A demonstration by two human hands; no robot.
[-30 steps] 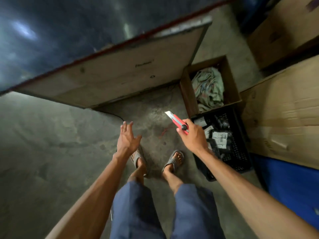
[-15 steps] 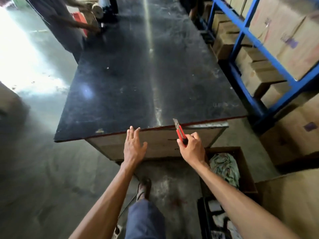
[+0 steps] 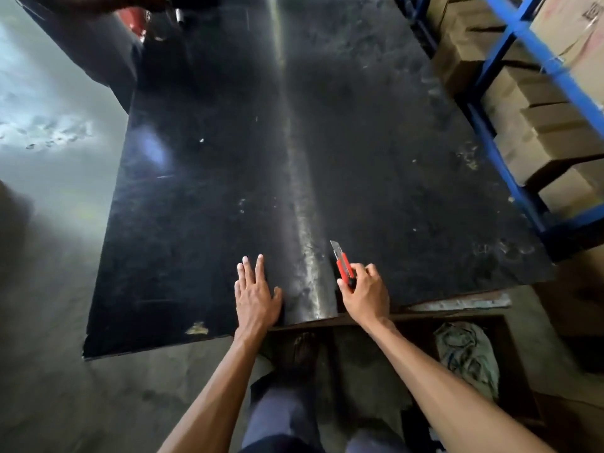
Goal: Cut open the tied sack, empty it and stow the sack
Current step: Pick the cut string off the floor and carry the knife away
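Nothing legible in view. The cardboard box [image 3: 575,34] at top right on the shelf has dark print, too blurred to read. Faint pale marks on the worktop [image 3: 376,142] near its right corner are also illegible.

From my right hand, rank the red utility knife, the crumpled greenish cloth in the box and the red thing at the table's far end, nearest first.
1. Red utility knife, gripped in the right hand.
2. Crumpled greenish cloth, down at lower right.
3. Red object, far end of the black table, upper left.
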